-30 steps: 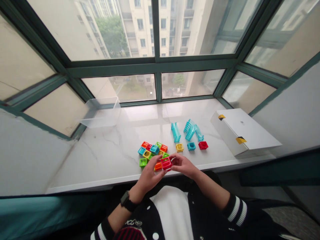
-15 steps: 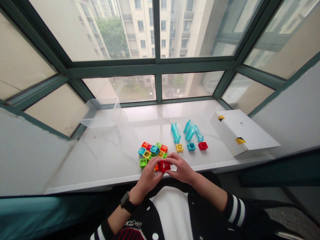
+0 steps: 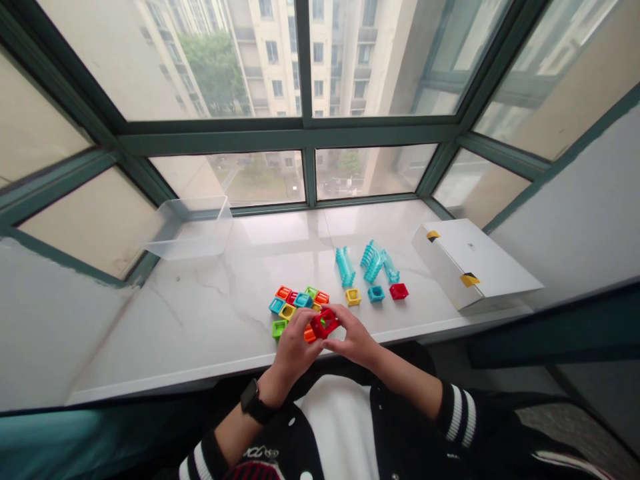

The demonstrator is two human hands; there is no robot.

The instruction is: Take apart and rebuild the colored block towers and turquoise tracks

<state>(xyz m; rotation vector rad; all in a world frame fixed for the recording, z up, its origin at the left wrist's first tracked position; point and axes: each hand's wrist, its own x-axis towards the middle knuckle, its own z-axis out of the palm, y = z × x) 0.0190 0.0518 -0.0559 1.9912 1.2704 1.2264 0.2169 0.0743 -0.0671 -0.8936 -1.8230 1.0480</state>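
Note:
Between my two hands is a red hollow block [image 3: 325, 323], held just above the front edge of the sill. My left hand [image 3: 296, 343] grips its left side, and my right hand [image 3: 354, 335] pinches it from the right. Behind and left of the hands lies a cluster of hollow toy blocks in several colours, among them a blue block [image 3: 303, 300], a yellow block [image 3: 287, 312] and a green block [image 3: 279, 329]. My fingers hide part of this cluster. An orange block [image 3: 310, 333] shows beside the left fingers.
A yellow block [image 3: 353, 297], a blue-green block [image 3: 376, 293] and a red block [image 3: 399, 291] stand in a row. Behind them lie translucent blue track pieces [image 3: 345, 266]. A white box [image 3: 487, 257] sits at right, a clear plastic bin [image 3: 193, 230] at back left on the marble sill [image 3: 200, 320].
The red block has been tilted and turned in my hands, so its opening shows at a different angle. The whole view has shifted slightly; the other pieces lie as before.

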